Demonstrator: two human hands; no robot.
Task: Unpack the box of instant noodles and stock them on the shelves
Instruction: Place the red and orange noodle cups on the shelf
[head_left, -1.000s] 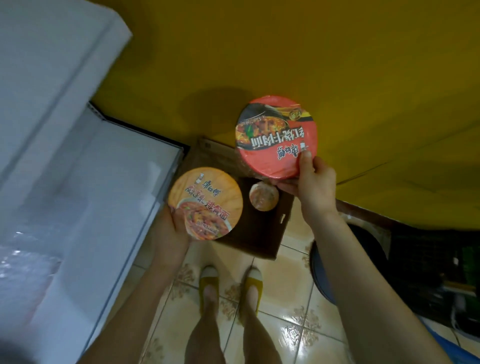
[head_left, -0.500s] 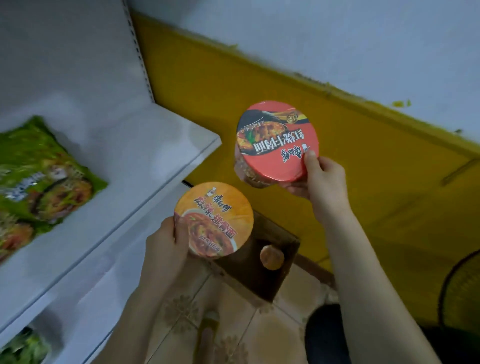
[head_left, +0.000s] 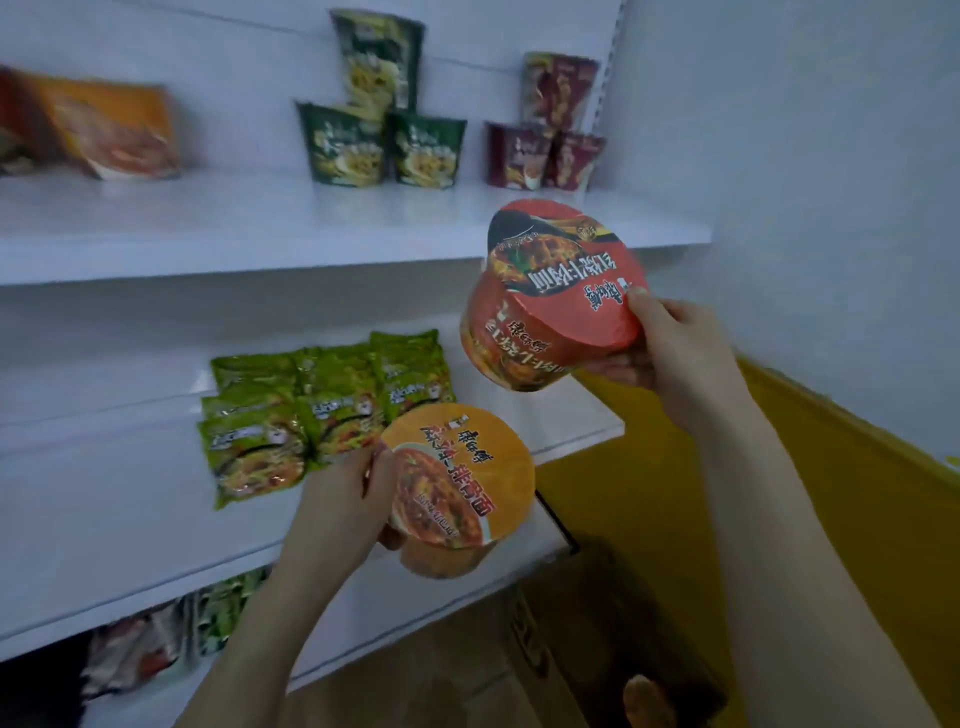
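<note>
My right hand (head_left: 670, 358) grips a red noodle bowl (head_left: 550, 301) by its rim, tilted, in front of the right end of the upper shelf (head_left: 260, 228). My left hand (head_left: 337, 509) holds an orange noodle bowl (head_left: 462, 478) lower down, over the front edge of the middle shelf (head_left: 130, 519). The brown cardboard box (head_left: 597, 639) stands open on the floor at the lower right, with one more bowl (head_left: 644, 699) visible inside.
Green cups (head_left: 379, 135) and dark red cups (head_left: 550, 135) are stacked on the upper shelf, with orange packets (head_left: 109, 130) at its left. Several green noodle packets (head_left: 322, 405) lie on the middle shelf. More packets (head_left: 156, 639) sit below. A yellow wall (head_left: 857, 499) runs on the right.
My view has swung up from the floor and box to the shelves. Both hands have lifted their bowls up to shelf height, the red one toward the upper shelf.
</note>
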